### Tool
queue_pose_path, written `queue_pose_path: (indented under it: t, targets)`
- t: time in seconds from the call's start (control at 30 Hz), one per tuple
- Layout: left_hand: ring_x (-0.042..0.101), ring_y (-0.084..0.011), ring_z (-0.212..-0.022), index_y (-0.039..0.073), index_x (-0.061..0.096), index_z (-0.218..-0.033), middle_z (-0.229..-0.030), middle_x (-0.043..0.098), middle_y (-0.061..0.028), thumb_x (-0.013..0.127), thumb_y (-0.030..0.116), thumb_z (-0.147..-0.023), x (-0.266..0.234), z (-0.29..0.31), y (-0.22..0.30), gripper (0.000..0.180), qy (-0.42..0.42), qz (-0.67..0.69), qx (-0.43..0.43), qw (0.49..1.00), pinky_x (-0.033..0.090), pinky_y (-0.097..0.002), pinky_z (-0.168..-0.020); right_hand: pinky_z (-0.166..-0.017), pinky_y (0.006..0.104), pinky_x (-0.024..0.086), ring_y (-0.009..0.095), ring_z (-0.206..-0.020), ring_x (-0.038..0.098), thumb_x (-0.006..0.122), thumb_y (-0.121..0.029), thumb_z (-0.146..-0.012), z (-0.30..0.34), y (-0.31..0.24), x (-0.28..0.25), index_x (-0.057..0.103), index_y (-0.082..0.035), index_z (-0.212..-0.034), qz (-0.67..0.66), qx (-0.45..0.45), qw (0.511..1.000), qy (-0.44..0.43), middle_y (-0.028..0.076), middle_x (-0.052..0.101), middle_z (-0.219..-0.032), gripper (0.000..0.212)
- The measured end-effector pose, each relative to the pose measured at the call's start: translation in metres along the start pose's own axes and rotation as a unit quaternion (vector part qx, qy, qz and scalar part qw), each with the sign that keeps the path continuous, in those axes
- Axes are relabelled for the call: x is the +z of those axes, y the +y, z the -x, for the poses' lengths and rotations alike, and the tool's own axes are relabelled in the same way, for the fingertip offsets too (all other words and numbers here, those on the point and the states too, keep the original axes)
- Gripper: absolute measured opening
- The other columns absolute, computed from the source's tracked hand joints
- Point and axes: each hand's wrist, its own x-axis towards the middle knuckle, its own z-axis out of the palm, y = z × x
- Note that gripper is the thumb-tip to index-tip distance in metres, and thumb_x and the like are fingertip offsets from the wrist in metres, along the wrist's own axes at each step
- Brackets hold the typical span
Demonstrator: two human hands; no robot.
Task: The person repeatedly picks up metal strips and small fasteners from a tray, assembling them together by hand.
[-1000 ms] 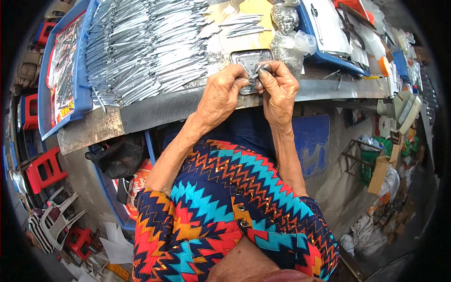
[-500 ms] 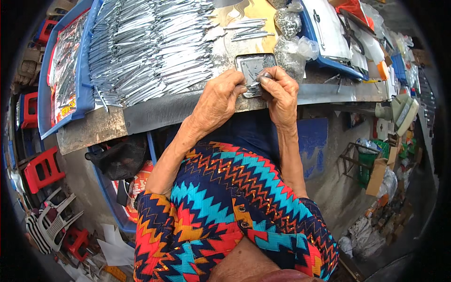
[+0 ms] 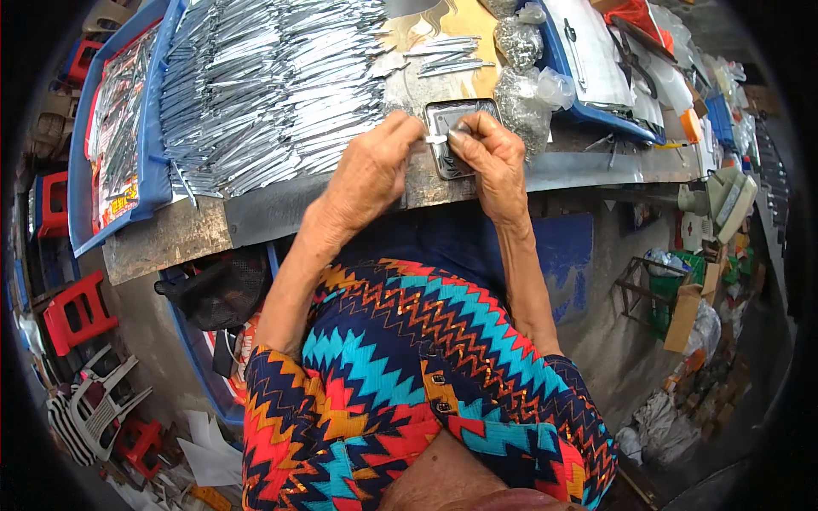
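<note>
Slender metal strips (image 3: 281, 94), bright silver to dark grey, lie in dense, overlapping rows across a worn workbench (image 3: 166, 240) with a dull metal strip along its front edge. A smooth blue plastic tray (image 3: 156, 153) flanks the rows at left; at right, clear, crinkled bags (image 3: 522, 98) bulge with small greyish contents (too fine to make out singly). A few more loose strips (image 3: 452, 57) rest on a tan, patterned sheet (image 3: 473, 25).

At the bench's front edge, a person in a zigzag-patterned garment (image 3: 409, 341) brings both bare hands close together, forearms angled up from below. The left hand (image 3: 375, 166) curls inward, knuckles raised, fingers bunched; the right hand (image 3: 490, 162) bends toward it, thumb and forefinger pressed together at the tips.

Between them is a small pale piece (image 3: 436, 139), flat, short and shiny, above the left side of a dark-rimmed rectangular tray (image 3: 452, 176) that holds dark slivers. The right fingertips pinch the piece at one end; the left fingertips meet the other, though whether they grip it cannot be told through the blur.
</note>
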Motion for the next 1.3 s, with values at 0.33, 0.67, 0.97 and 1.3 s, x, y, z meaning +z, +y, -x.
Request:
queue_pose_path:
  t: [0.33, 0.67, 0.97, 1.3]
  targets:
    - [0.057, -0.0308, -0.075, 0.006, 0.058, -0.088, -0.080, 0.055, -0.0111, 0.052, -0.005, -0.071, -0.042, -0.058, -0.082, 0.022, 0.090, -0.298, 0.031, 0.950, 0.046, -0.0408, -0.065, -0.051, 0.0222, 0.036, 0.005, -0.058, 0.038, 0.060, -0.005, -0.081, -0.005, 0.008, -0.030, 0.055, 0.003, -0.087, 0.263, -0.156, 0.943, 0.129, -0.001, 0.048, -0.067, 0.011]
    - [0.055, -0.0305, -0.078, 0.003, 0.060, -0.086, -0.079, 0.056, -0.0129, 0.057, 0.002, -0.076, -0.016, -0.072, -0.067, 0.010, 0.050, -0.352, 0.042, 0.934, 0.045, -0.0388, -0.068, -0.061, 0.0409, 0.044, 0.038, -0.069, 0.057, 0.055, 0.001, -0.077, 0.000, 0.012, -0.033, 0.051, 0.002, -0.084, 0.377, -0.196, 0.897, 0.126, 0.020, 0.056, -0.077, 0.008]
    - [0.055, -0.0338, -0.082, 0.002, 0.060, -0.085, -0.082, 0.057, -0.0161, 0.058, 0.005, -0.072, 0.065, -0.123, -0.059, 0.013, -0.006, -0.265, 0.127, 0.956, 0.045, -0.0418, -0.070, -0.061, 0.0420, 0.043, 0.038, -0.070, 0.056, 0.053, 0.003, -0.076, 0.008, 0.011, -0.044, 0.051, 0.002, -0.084, 0.388, -0.188, 0.889, 0.153, 0.020, 0.056, -0.078, 0.009]
    - [0.054, -0.0365, -0.073, 0.001, 0.053, -0.074, -0.074, 0.056, -0.0182, 0.059, 0.007, -0.069, 0.081, -0.120, -0.066, 0.009, 0.049, -0.282, 0.095, 0.953, 0.043, -0.0460, -0.064, -0.063, 0.0432, 0.044, 0.039, -0.072, 0.056, 0.051, 0.001, -0.076, 0.008, 0.018, -0.056, 0.052, 0.003, -0.083, 0.422, -0.171, 0.877, 0.151, 0.021, 0.055, -0.078, 0.007]
